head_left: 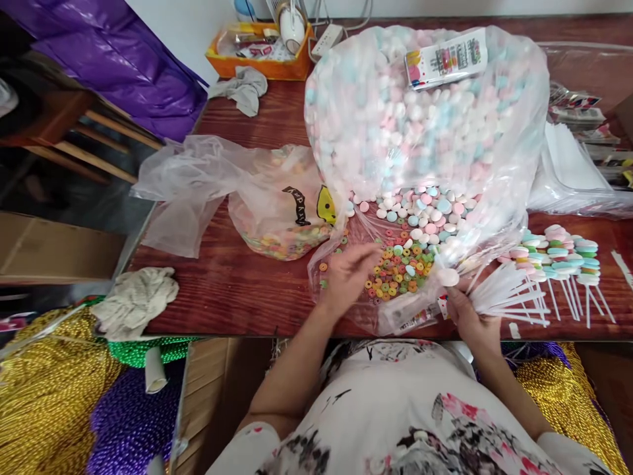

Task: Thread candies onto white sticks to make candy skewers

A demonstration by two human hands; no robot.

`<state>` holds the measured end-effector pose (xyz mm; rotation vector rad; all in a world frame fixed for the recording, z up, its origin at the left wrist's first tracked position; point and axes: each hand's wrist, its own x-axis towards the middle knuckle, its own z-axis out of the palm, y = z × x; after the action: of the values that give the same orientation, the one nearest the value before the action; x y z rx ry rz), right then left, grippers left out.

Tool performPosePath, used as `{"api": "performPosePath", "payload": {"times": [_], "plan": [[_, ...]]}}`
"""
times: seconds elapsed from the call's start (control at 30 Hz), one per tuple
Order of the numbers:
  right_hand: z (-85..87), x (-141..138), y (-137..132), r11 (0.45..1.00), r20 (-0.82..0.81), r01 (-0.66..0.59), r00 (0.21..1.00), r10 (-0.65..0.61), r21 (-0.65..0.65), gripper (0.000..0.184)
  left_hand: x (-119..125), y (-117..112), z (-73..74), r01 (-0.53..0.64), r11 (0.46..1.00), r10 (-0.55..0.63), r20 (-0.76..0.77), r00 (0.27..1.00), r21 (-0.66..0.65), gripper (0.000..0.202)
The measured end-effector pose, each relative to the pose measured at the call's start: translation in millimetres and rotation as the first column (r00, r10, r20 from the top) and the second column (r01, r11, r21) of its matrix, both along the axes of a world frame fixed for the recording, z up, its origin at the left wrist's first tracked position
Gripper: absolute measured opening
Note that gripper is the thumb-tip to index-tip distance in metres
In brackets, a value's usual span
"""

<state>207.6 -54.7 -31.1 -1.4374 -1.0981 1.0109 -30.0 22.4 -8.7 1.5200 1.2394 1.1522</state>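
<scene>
My left hand [349,277] is over the left side of a clear plastic bag's spilled contents, beside small ring-shaped pieces [395,274] in orange, yellow and green. Its fingers are smeared by motion, so whether they pinch anything is unclear. In my right hand [475,320], closed between thumb and fingers, is a thin white stick with a round pale pink piece [448,277] on it. A fan of white sticks [514,300] lies against that hand. Round pastel pieces [432,214] in pink, white and blue lie at the mouth of a large clear bag [425,145].
To the right lie finished-looking sticks stacked with pastel pieces [568,254]. A tied bag of rings [281,224] sits left of the big bag. An orange box [291,69] stands at the back; a crumpled cloth [136,300] lies at the table's left edge. Shiny bead strands [49,376] hang below.
</scene>
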Motion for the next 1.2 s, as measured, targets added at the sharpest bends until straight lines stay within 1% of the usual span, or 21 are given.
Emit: {"api": "performPosePath", "payload": {"times": [0.03, 0.07, 0.13, 0.17, 0.23, 0.33, 0.4, 0.47, 0.53, 0.6, 0.63, 0.67, 0.7, 0.73, 0.77, 0.8, 0.87, 0.93, 1.03, 1.1, 1.2], "plan": [[1.6, 2.4, 2.7, 1.000, -0.010, 0.027, 1.000, -0.027, -0.002, 0.028, -9.5, 12.4, -1.9, -0.014, 0.999, 0.021, -0.191, 0.981, 0.041, 0.018], [3.5, 3.3, 4.6, 0.999, -0.017, 0.037, 0.999, -0.037, 0.001, 0.029, -17.1, 23.1, -4.3, 0.031, 0.999, -0.014, -0.377, 0.926, 0.039, 0.018], [8.0, 0.9, 6.0, 1.000, 0.003, 0.004, 1.000, -0.004, 0.023, 0.029, -25.4, 36.8, -9.4, 0.151, 0.988, -0.138, -0.642, 0.754, -0.035, 0.022], [10.1, -1.9, 5.5, 0.999, 0.025, -0.029, 0.999, 0.028, 0.038, 0.029, -26.4, 39.2, -11.4, 0.188, 0.979, -0.183, -0.717, 0.673, -0.073, 0.025], [12.7, -8.0, 2.7, 0.993, 0.075, -0.100, 0.993, 0.096, 0.055, 0.026, -24.3, 36.7, -13.3, 0.216, 0.972, -0.200, -0.799, 0.567, -0.091, 0.029], [8.8, -12.3, -2.3, 0.981, 0.149, -0.180, 0.975, 0.167, 0.073, 0.024, -18.9, 24.5, -11.8, 0.249, 0.968, -0.153, -0.866, 0.476, -0.034, 0.029], [2.5, -11.6, -4.2, 0.967, 0.206, -0.239, 0.954, 0.217, 0.085, 0.020, -17.1, 18.7, -11.2, 0.273, 0.962, -0.125, -0.887, 0.445, 0.001, 0.026], [-3.5, -10.6, -4.5, 0.947, 0.249, -0.305, 0.929, 0.273, 0.099, 0.019, -17.5, 18.0, -12.6, 0.272, 0.962, -0.112, -0.872, 0.477, 0.025, 0.022], [-6.5, -11.5, -3.7, 0.915, 0.296, -0.378, 0.898, 0.326, 0.140, 0.015, -19.7, 21.5, -15.0, 0.234, 0.971, -0.104, -0.796, 0.597, 0.048, 0.019], [-5.8, -14.5, -2.3, 0.875, 0.342, -0.444, 0.866, 0.365, 0.190, 0.010, -23.1, 25.6, -15.2, 0.137, 0.988, -0.067, -0.600, 0.797, 0.072, 0.015], [-4.3, -16.7, -1.4, 0.858, 0.355, -0.472, 0.852, 0.385, 0.202, 0.012, -24.7, 26.7, -13.9, 0.061, 0.996, -0.027, -0.442, 0.896, 0.063, 0.012], [-2.3, -19.2, -0.5, 0.849, 0.354, -0.488, 0.845, 0.401, 0.204, 0.016, -26.0, 26.6, -11.4, -0.024, 0.999, 0.029, -0.252, 0.967, 0.024, 0.008], [0.2, -21.9, 0.5, 0.846, 0.339, -0.495, 0.845, 0.414, 0.200, 0.017, -26.6, 25.3, -8.1, -0.099, 0.994, 0.096, -0.049, 0.994, -0.051, 0.006], [3.0, -24.7, 1.6, 0.849, 0.313, -0.491, 0.852, 0.420, 0.197, 0.015, -26.4, 22.7, -4.2, -0.145, 0.978, 0.166, 0.140, 0.976, -0.149, 0.011], [5.8, -27.5, 2.8, 0.856, 0.283, -0.481, 0.862, 0.422, 0.190, 0.014, -25.2, 19.2, -0.1, -0.154, 0.956, 0.227, 0.295, 0.928, -0.251, 0.017], [8.5, -30.2, 4.1, 0.865, 0.253, -0.469, 0.871, 0.420, 0.179, 0.014, -23.0, 15.0, 3.8, -0.129, 0.932, 0.270, 0.413, 0.870, -0.338, 0.023], [13.2, -34.8, 6.8, 0.878, 0.224, -0.451, 0.883, 0.413, 0.159, 0.019, -16.2, 6.1, 10.0, -0.051, 0.899, 0.313, 0.559, 0.768, -0.434, 0.029], [16.0, -37.8, 9.4, 0.873, 0.244, -0.462, 0.875, 0.419, 0.155, 0.020, -7.9, -1.7, 13.6, -0.017, 0.889, 0.340, 0.634, 0.694, -0.458, 0.031], [16.4, -39.1, 12.4, 0.853, 0.301, -0.494, 0.850, 0.433, 0.169, 0.015, 2.0, -9.0, 15.1, -0.050, 0.893, 0.381, 0.693, 0.612, -0.447, 0.030], [15.2, -38.6, 13.4, 0.863, 0.320, -0.481, 0.851, 0.417, 0.154, 0.016, 5.7, -11.9, 14.3, -0.079, 0.901, 0.387, 0.708, 0.591, -0.426, 0.028], [13.8, -37.4, 12.6, 0.877, 0.345, -0.460, 0.853, 0.392, 0.141, 0.020, 8.3, -14.8, 10.6, -0.128, 0.912, 0.384, 0.702, 0.600, -0.390, 0.028]]}}
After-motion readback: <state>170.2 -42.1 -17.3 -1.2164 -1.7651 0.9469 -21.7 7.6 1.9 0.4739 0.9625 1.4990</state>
